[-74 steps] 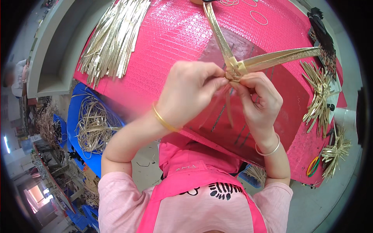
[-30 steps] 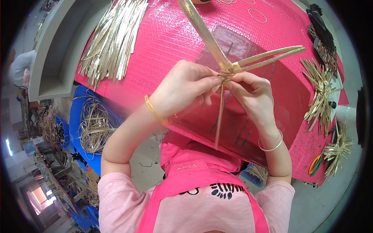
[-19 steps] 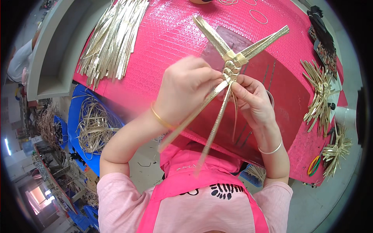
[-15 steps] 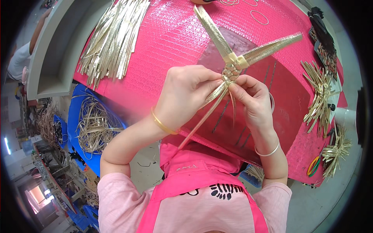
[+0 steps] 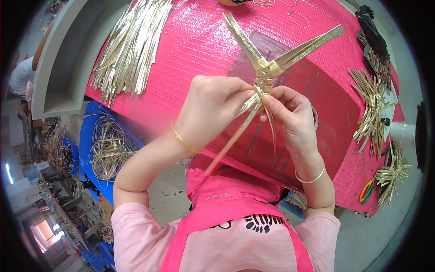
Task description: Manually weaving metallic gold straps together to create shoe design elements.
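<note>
A gold braided strap hangs between my hands over the dark red board. Two wide folded ends spread from its top in a V, wrapped with pale bands at their base. Loose gold strips trail down below the knotted part. My left hand pinches the strips at the left of the braid's lower end, thumb against fingers. On the other side, my right hand pinches the same lower end between thumb and forefinger. The fingertips partly hide the lowest crossing.
Flat gold strips lie at the far left of the pink table mat, beside a grey bin. A blue container holds tangled strips. Finished-looking gold bundles and coloured rings are on the right.
The braid and both hands have shifted slightly left, and the folded ends have tilted a little. The loose strips below have spread apart slightly. Both hands keep their pinch.
</note>
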Available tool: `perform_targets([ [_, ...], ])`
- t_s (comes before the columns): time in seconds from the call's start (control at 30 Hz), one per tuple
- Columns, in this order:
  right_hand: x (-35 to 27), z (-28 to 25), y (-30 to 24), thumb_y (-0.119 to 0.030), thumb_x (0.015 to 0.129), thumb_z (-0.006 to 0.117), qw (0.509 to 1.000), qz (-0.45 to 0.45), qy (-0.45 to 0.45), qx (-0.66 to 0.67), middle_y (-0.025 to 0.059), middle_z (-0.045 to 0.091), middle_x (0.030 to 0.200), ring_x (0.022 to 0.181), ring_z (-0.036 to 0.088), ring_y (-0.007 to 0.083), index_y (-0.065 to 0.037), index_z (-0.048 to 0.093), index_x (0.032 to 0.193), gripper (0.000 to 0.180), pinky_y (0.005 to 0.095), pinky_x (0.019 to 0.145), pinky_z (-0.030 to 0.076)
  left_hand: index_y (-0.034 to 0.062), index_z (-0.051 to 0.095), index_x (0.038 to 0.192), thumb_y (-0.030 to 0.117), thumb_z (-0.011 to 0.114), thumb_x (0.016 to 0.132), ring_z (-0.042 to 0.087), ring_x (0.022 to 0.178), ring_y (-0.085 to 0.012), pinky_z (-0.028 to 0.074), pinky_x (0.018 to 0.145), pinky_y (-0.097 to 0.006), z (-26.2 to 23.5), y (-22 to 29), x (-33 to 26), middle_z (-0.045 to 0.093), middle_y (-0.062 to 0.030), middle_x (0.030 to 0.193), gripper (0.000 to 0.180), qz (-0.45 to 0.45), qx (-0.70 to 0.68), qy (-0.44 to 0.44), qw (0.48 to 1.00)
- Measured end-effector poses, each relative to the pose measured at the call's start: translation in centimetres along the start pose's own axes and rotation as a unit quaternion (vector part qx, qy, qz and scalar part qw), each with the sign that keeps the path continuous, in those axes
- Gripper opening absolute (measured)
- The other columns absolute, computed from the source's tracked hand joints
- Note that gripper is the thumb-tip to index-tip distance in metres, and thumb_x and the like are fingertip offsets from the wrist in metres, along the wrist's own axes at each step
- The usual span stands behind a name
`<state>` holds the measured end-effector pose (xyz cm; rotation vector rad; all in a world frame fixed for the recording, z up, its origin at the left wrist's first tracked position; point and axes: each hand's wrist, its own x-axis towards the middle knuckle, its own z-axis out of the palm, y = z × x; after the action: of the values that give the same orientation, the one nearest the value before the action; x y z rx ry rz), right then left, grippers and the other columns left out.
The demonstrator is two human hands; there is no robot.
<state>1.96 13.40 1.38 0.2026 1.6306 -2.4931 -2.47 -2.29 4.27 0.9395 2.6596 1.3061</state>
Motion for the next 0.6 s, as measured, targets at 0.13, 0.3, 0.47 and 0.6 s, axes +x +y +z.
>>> perform_targets([
  [0.13,-0.3,0.5,-0.1,-0.007,0.076,0.057,0.999,-0.025,0.030,-0.028,0.0039,0.058,0.070,0.060,0.053,0.0067,0.003,0.056,0.082,0.011,0.0178,0.053,0.043,-0.0045,0.059,0.081,0.001,0.058,0.071,0.055,0.060,-0.0058,0.042,0.050,-0.020,0.0,0.9,-0.1,0.060,-0.0092,0.065,0.011,-0.204,-0.281,-0.029,0.937],
  [0.3,-0.1,0.4,-0.1,-0.003,0.073,0.059,0.969,-0.139,0.052,-0.197,0.0049,0.058,0.068,0.057,0.053,0.0073,0.001,0.056,0.080,0.008,0.0206,0.049,0.042,-0.0069,0.058,0.083,0.007,0.054,0.076,0.055,0.054,-0.0097,0.043,0.048,-0.020,0.1,-0.5,0.0,0.059,-0.0076,0.064,0.016,-0.032,-0.118,-0.024,0.992],
  [0.47,0.8,-0.3,0.2,-0.001,0.072,0.057,0.731,-0.443,0.094,-0.510,0.0055,0.058,0.068,0.058,0.054,0.0087,0.002,0.057,0.077,0.006,0.0228,0.049,0.042,-0.0045,0.057,0.081,0.010,0.053,0.078,0.052,0.045,-0.0087,0.037,0.040,-0.017,-1.2,0.4,2.1,0.056,-0.0060,0.060,0.016,-0.288,-0.333,-0.173,0.881],
  [0.6,0.3,0.5,0.1,-0.009,0.077,0.057,0.963,-0.159,0.096,-0.197,0.0005,0.056,0.066,0.059,0.050,0.0048,0.003,0.055,0.076,0.012,0.0206,0.050,0.041,-0.0038,0.056,0.081,0.010,0.054,0.078,0.052,0.047,-0.0079,0.041,0.043,-0.017,0.7,-0.3,1.4,0.057,-0.0050,0.062,0.014,-0.280,-0.412,-0.061,0.865],
])
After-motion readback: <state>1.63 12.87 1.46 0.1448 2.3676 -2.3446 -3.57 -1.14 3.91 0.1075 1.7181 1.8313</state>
